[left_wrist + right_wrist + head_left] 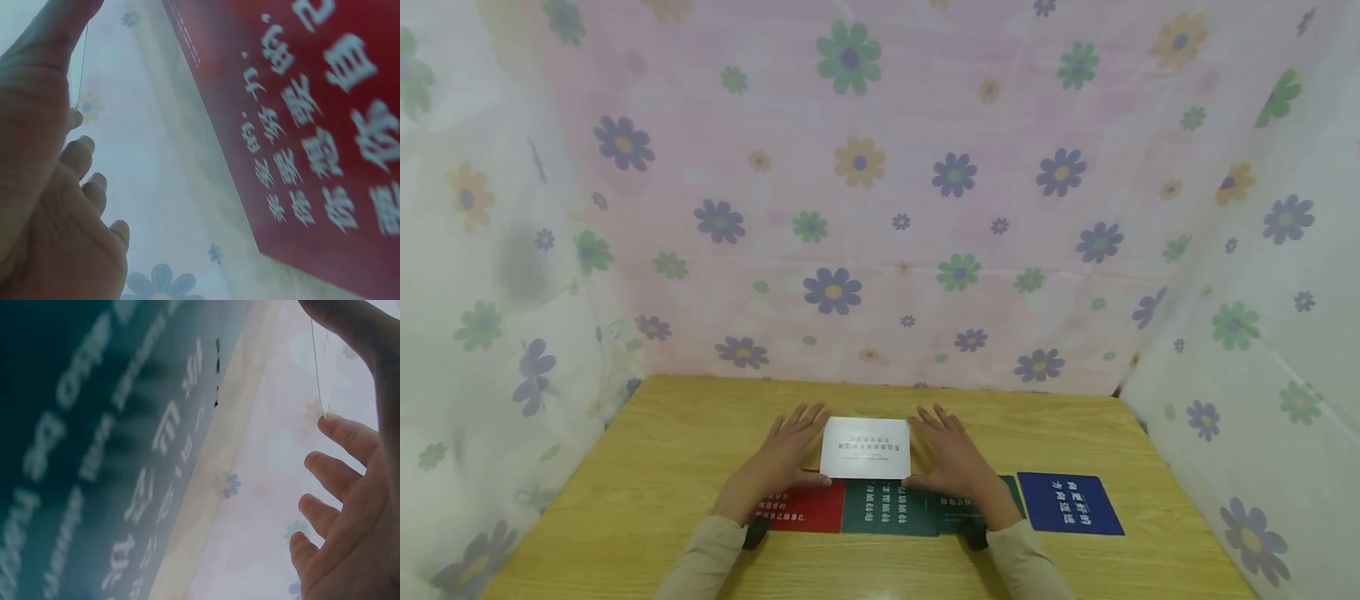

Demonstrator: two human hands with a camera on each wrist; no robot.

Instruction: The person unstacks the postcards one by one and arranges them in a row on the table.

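Observation:
A white card (865,461) with printed characters is held in front of me, above the row of coloured cards. My left hand (778,464) grips its left side, thumb at the near corner and index finger at the far one. On the opposite side my right hand (953,465) grips it the same way. Both wrist views show a thin strip of the card between thumb and index finger, the other fingers spread. Below the left hand lies a red card (808,515); a green card (889,510) is beside it. Another dark green card (958,518) is partly covered by the right hand.
A blue card (1072,503) lies at the right end of the row. The wooden table (625,500) carries all the cards. Flower-patterned curtain (895,200) encloses the back and both sides. Dark wrist straps (756,533) sit at the sleeve cuffs.

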